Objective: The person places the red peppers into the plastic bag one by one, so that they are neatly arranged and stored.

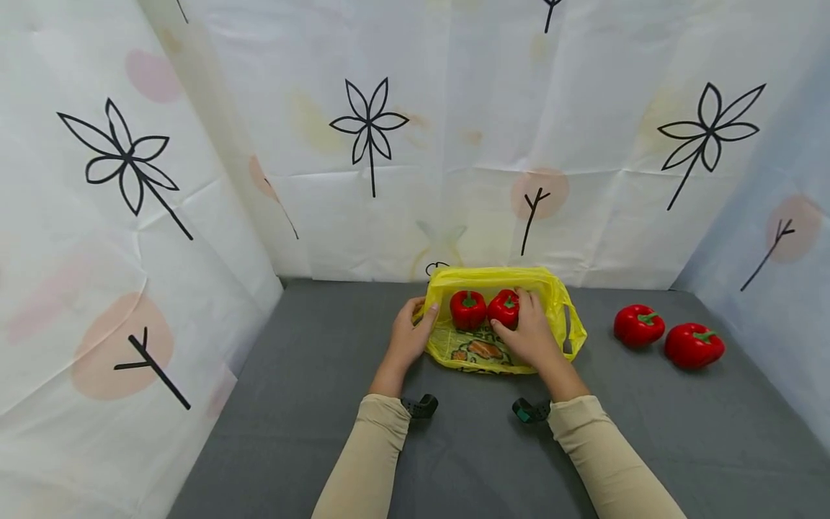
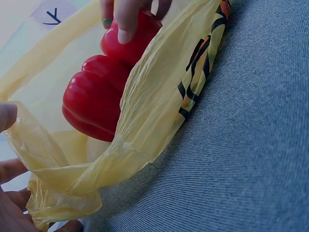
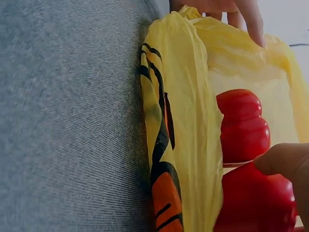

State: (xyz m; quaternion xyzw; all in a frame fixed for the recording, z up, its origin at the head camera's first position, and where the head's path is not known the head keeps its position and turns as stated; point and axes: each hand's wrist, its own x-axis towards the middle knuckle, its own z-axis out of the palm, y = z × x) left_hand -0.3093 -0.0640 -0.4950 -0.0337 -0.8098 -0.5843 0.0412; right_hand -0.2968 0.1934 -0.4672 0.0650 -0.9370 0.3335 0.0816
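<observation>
Step judged: loading. Left hand (image 1: 410,333) grips the bag's (image 1: 483,275) left rim; right hand (image 1: 533,333) grips a red pepper (image 1: 503,310) inside. Next likely calls for release, then two loose peppers (image 1: 638,327) right of the bag.

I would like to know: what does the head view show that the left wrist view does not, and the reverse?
Only the head view shows the two loose peppers right of the bag, and both beige sleeves.

Only the left wrist view shows, close up, the crumpled plastic between the left hand's thumb and fingers.

Both show the yellow bag, two red peppers inside it, the right hand holding one, and the grey table.
</observation>
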